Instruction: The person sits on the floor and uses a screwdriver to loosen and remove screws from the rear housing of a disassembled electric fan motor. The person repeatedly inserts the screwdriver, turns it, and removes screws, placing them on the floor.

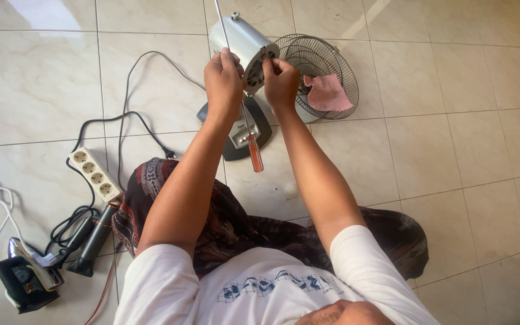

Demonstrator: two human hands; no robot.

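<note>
Silver fan motor housing [242, 42] sits on the far floor [452, 150]; left hand [224, 81] clamps a long screwdriver [251, 141], shaft running near-to-far; right hand [281, 81] pinches the housing's face, wire guard [326, 72] just right.

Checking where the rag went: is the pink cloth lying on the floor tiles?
No, the pink cloth lies on the wire fan grille, not on the floor tiles.

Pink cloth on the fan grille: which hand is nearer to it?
Right. The right hand works at the fan motor housing, just beside the pink cloth on the wire grille. The left hand holds a screwdriver farther off.
</note>
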